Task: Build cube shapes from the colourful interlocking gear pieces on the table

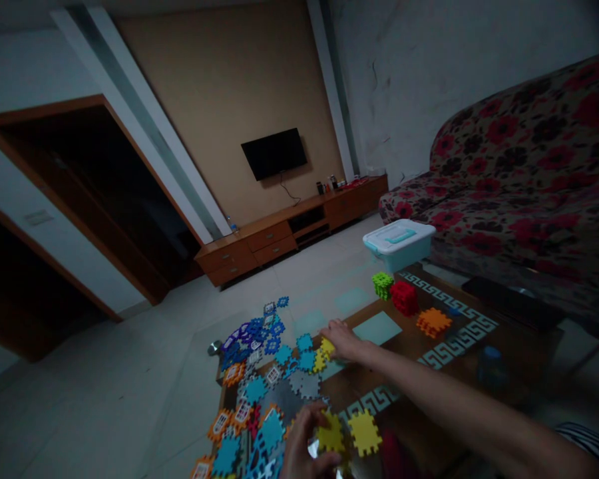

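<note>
Grips at least one yellow piece [331, 432] in the left hand [302, 439], fingers and thumb curled about the edge. Extends the right hand [343, 339] at 1 o'clock from there, fingers bent over further yellow pieces [320, 359] on the worktop [350, 384]; cannot tell whether gripping or merely touching. Notes a loose yellow piece [365, 432] at 3 o'clock from the left hand. From the right hand, records light-blue pieces [307, 361] at 8, blue and purple pieces [249, 330] at 9, a green stack [382, 285] at 1, a red stack [404, 297] at 2, an orange stack [434, 322] near 3. Judges the step as picking out yellow pieces; the next move, as calling for a sure pinch and a lift clear of light-blue neighbours.
</note>
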Demonstrator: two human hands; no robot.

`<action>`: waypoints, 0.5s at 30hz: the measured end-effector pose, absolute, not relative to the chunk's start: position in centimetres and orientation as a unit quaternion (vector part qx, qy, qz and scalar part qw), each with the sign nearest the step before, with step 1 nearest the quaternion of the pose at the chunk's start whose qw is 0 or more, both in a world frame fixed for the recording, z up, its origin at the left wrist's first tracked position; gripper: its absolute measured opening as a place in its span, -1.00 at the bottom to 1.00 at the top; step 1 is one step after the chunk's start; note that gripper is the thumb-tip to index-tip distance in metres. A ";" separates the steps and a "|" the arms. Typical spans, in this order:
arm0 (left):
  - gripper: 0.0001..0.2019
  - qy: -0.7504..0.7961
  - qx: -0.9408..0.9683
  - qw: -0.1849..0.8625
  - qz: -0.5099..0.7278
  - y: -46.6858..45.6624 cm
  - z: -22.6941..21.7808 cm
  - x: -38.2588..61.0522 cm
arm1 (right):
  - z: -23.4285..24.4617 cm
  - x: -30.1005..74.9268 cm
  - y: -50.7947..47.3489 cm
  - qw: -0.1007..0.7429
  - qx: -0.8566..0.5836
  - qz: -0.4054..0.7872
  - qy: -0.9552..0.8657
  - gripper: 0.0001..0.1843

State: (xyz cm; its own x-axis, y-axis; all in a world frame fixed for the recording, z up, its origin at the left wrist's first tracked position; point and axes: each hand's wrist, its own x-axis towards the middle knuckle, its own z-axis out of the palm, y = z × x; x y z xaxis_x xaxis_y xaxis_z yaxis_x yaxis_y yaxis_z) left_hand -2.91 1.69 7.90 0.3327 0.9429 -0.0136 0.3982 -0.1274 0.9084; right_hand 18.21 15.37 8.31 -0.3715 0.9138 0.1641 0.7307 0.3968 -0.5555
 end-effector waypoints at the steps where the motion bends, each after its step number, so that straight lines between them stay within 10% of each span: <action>1: -0.37 0.488 0.691 0.449 0.289 1.2 7.0 -2.9 | 8.5 18.6 14.6 0.218 -0.511 0.203 -0.807 -0.41; 15: -0.35 0.509 0.814 0.272 0.071 0.9 6.0 -1.3 | 8.1 21.2 1.3 0.144 -0.428 0.293 -0.843 -0.39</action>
State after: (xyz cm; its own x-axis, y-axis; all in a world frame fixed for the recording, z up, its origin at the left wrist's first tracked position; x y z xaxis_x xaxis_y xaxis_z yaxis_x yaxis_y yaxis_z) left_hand -1.31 0.89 5.96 0.4722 0.8667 -0.1608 0.7892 -0.3344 0.5151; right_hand 21.25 1.34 8.13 -0.5925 0.8055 -0.0082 0.6371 0.4623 -0.6168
